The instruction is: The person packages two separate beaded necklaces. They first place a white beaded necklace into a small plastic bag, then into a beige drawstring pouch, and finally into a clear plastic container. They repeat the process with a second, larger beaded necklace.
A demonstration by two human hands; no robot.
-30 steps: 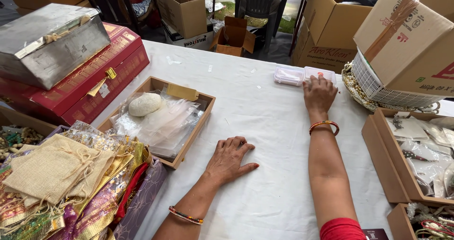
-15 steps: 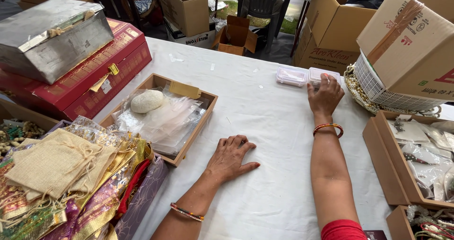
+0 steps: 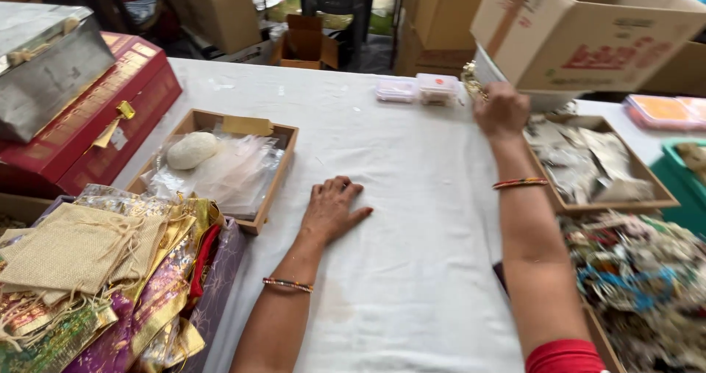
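My left hand (image 3: pixel 331 211) lies flat on the white tablecloth (image 3: pixel 412 270), fingers apart, holding nothing, just right of a shallow wooden tray (image 3: pixel 272 189). My right hand (image 3: pixel 502 112) is raised at the far right, fingers curled against the rim of a white woven basket (image 3: pixel 482 75) that sits under a large tilted cardboard box (image 3: pixel 588 34). The fingertips are hidden, so a grip is unclear. Two small clear plastic boxes (image 3: pixel 415 90) lie on the cloth just left of that hand. Both wrists wear bangles.
The wooden tray holds clear plastic bags and a white oval lump (image 3: pixel 191 150). A red box (image 3: pixel 95 123) bearing a silver metal box (image 3: pixel 44 71) stands left. Fabric pouches (image 3: pixel 73 248) pile at the near left. Another tray (image 3: pixel 651 193), tangled jewellery (image 3: pixel 640 285) and a teal bin (image 3: pixel 684 174) crowd the right.
My right hand has lifted off the cloth by the clear plastic boxes and moved right to the basket rim. My view has shifted right. The left hand stays put.
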